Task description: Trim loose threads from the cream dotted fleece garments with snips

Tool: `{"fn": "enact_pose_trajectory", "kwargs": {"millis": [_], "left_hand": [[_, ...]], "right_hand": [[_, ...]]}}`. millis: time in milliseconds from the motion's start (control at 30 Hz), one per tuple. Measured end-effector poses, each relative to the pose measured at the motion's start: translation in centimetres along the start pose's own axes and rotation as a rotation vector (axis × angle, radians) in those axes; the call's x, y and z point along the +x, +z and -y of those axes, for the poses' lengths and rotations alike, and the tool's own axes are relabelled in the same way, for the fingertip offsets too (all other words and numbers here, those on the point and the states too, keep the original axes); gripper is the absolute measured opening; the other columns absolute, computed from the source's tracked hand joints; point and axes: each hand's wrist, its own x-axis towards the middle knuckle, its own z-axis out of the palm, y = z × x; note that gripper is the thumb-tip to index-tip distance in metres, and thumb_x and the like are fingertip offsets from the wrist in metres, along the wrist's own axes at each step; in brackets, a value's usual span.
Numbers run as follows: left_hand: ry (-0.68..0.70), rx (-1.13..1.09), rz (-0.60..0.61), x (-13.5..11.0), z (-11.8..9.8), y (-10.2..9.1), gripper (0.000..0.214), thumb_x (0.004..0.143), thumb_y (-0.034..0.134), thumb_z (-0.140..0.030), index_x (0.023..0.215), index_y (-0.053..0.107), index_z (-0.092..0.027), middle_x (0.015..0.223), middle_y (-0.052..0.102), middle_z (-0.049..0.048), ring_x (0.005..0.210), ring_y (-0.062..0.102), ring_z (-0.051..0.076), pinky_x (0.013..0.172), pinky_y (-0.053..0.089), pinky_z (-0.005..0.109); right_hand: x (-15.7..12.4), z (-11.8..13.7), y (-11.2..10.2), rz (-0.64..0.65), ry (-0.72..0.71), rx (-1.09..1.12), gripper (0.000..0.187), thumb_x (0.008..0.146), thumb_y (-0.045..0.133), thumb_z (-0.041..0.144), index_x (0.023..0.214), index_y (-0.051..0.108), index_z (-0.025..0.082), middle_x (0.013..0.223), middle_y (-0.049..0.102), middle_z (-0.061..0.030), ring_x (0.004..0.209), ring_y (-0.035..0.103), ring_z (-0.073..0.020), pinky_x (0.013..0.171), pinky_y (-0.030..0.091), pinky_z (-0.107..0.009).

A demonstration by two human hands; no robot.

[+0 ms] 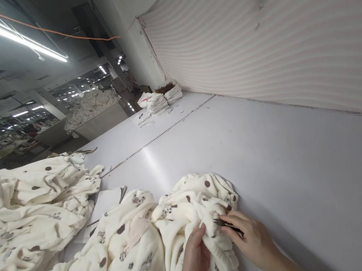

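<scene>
A cream fleece garment (143, 246) with dark spots and small printed figures lies bunched at the table's front. My left hand (195, 257) is closed on a fold of it, thumb on top and the other fingers partly hidden by cloth. In my right hand (252, 238) is a pair of dark thread snips (227, 225), pinched between thumb and fingers. Their tips point left and touch or nearly touch the fabric just beyond my left thumb. Whether the blades are apart I cannot tell.
More spotted fleece (33, 200) is heaped at the left. White sheets (105, 202) lie between the heaps. Stacked white pieces (157, 102) stand at the far end of the pale table (293, 172). A striped cloth sheet (255, 41) hangs along the right side.
</scene>
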Motion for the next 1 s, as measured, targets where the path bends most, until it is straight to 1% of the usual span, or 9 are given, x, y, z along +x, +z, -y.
{"fn": "enact_pose_trajectory", "kwargs": {"millis": [100,200,367,500,567,700,767,900,1000], "left_hand": [[0.018,0.037,0.033,-0.1,0.1,0.2,0.033,0.080,0.063,-0.030,0.109,0.066,-0.013,0.107,0.070,0.0125,0.102,0.063,0.028,0.096,0.043,0.039],[0.030,0.079,0.044,-0.3,0.2,0.4,0.033,0.078,0.066,-0.031,0.105,0.068,-0.013,0.104,0.071,0.0123,0.099,0.064,0.028,0.094,0.044,0.039],[0.028,0.114,0.058,-0.4,0.2,0.4,0.031,0.079,0.065,-0.029,0.105,0.068,-0.012,0.099,0.072,0.0119,0.101,0.063,0.027,0.091,0.044,0.037],[0.034,0.108,0.056,-0.6,0.2,0.4,0.028,0.081,0.064,-0.029,0.104,0.069,-0.012,0.096,0.072,0.0114,0.100,0.063,0.026,0.091,0.044,0.036],[0.035,0.115,0.054,-0.6,0.2,0.5,0.029,0.080,0.064,-0.030,0.103,0.069,-0.013,0.096,0.072,0.0117,0.099,0.063,0.026,0.090,0.044,0.036],[0.033,0.116,0.059,-0.6,0.2,0.6,0.031,0.079,0.066,-0.031,0.104,0.069,-0.012,0.095,0.072,0.0122,0.097,0.064,0.027,0.089,0.045,0.037],[0.035,0.119,0.056,-0.7,0.1,0.8,0.030,0.079,0.066,-0.031,0.103,0.069,-0.012,0.094,0.073,0.0119,0.097,0.064,0.027,0.089,0.045,0.037],[0.046,0.142,0.039,-0.9,0.0,1.4,0.033,0.077,0.068,-0.033,0.103,0.070,-0.014,0.093,0.073,0.0113,0.096,0.064,0.027,0.088,0.046,0.037],[0.049,0.150,0.032,-1.0,-0.1,1.9,0.035,0.074,0.070,-0.036,0.102,0.070,-0.014,0.091,0.074,0.0112,0.094,0.065,0.027,0.088,0.046,0.038]], "right_hand": [[0.0,0.0,0.1,-0.028,-0.040,-0.069,0.028,0.088,0.049,0.029,0.111,0.064,0.026,0.099,0.069,-0.0054,0.085,0.067,-0.0186,0.070,0.054,-0.026],[0.1,0.3,0.1,-0.039,-0.061,-0.113,0.028,0.089,0.047,0.029,0.109,0.065,0.025,0.095,0.070,-0.0060,0.083,0.067,-0.0190,0.070,0.053,-0.026],[0.4,0.4,0.1,-0.024,0.035,-0.049,0.024,0.089,0.046,0.030,0.098,0.068,0.026,0.093,0.070,-0.0034,0.081,0.068,-0.0171,0.068,0.053,-0.024],[0.4,0.1,-0.3,-0.058,0.075,-0.029,0.024,0.089,0.046,0.031,0.096,0.068,0.024,0.093,0.070,-0.0046,0.083,0.068,-0.0186,0.068,0.053,-0.025],[0.4,0.1,-0.5,-0.049,0.076,-0.001,0.022,0.088,0.049,0.031,0.098,0.068,0.025,0.095,0.070,-0.0040,0.086,0.068,-0.0184,0.070,0.054,-0.024],[0.3,0.2,-0.3,0.019,0.040,-0.016,0.023,0.086,0.053,0.029,0.104,0.066,0.027,0.100,0.069,-0.0018,0.087,0.068,-0.0169,0.070,0.054,-0.023],[0.2,0.2,0.0,-0.006,0.008,-0.078,0.024,0.088,0.049,0.030,0.105,0.066,0.026,0.100,0.070,-0.0032,0.085,0.068,-0.0179,0.070,0.054,-0.025],[0.0,0.0,0.2,-0.110,-0.043,-0.214,0.027,0.089,0.047,0.032,0.106,0.066,0.023,0.096,0.070,-0.0064,0.083,0.068,-0.0214,0.070,0.052,-0.029],[-0.2,0.1,0.2,-0.089,-0.068,-0.216,0.027,0.089,0.047,0.032,0.108,0.065,0.024,0.097,0.070,-0.0058,0.083,0.067,-0.0200,0.068,0.052,-0.027]]}}
